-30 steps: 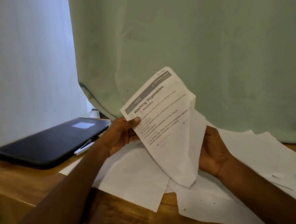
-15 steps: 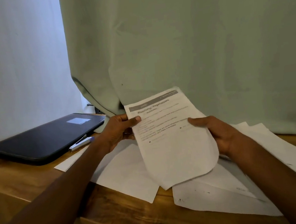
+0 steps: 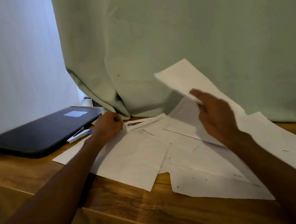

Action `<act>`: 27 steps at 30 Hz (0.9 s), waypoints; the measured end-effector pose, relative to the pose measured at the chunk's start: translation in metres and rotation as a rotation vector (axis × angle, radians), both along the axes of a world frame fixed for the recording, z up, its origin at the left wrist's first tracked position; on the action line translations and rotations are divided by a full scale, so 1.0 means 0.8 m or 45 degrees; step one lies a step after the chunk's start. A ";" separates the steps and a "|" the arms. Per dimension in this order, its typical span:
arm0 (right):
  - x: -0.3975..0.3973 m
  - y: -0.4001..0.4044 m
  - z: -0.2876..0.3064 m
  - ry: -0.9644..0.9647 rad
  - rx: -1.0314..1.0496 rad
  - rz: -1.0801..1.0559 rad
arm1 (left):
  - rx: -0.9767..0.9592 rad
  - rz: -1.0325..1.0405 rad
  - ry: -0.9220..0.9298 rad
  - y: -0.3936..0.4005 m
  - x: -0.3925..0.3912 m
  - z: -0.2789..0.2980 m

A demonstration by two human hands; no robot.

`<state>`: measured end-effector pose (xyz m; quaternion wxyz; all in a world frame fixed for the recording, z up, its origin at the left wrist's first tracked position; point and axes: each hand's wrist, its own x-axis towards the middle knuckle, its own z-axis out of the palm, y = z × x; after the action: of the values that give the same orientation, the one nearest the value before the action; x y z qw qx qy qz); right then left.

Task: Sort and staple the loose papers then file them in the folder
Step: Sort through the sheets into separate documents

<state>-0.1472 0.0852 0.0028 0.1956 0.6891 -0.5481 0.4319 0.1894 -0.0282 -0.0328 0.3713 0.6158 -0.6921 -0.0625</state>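
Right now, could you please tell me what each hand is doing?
Left hand: closed in a fist at the printed white sheet's corner; grip unclear.
Right hand: holding a raised blank white paper sheet.

folder (image 3: 42,132) lies left of papers (image 3: 135,160) on table (image 3: 116,201).

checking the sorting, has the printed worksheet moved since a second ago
Yes: the worksheet has gone down from mid-air before the curtain onto the papers, under the left hand.

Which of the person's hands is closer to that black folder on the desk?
The left hand. It sits closed just off the black folder's right end, beside the pen. The right hand is well off to the right, lifting a sheet.
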 end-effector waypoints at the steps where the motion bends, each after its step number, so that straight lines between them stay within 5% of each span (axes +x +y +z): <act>1: 0.000 -0.004 -0.014 0.117 0.189 -0.054 | 0.017 0.011 -0.029 0.001 0.000 -0.001; 4: 0.002 -0.009 -0.042 0.266 0.990 -0.222 | 0.093 0.011 -0.094 0.001 0.001 -0.002; 6: 0.001 -0.014 -0.049 0.264 1.191 -0.235 | 0.106 -0.002 -0.104 0.001 0.003 0.001; 10: 0.019 -0.006 -0.036 0.232 0.879 -0.187 | 0.099 -0.021 -0.037 0.003 0.004 0.005; 13: 0.069 0.018 -0.027 0.158 0.730 0.092 | 0.089 -0.020 0.005 0.006 0.003 0.009; 17: 0.148 0.058 -0.030 0.262 0.951 0.383 | 0.149 -0.072 0.163 0.010 0.004 0.013; 21: 0.178 0.068 -0.039 0.482 1.254 0.397 | 0.183 -0.160 0.216 0.012 0.001 0.010; 27: 0.166 0.063 -0.043 0.085 1.050 0.571 | 0.171 -0.328 0.732 0.024 0.004 0.028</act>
<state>-0.0141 0.1355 -0.0315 -0.1751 0.8243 -0.5048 0.1871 0.1926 -0.0087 -0.0105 0.4991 0.5035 -0.6254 -0.3259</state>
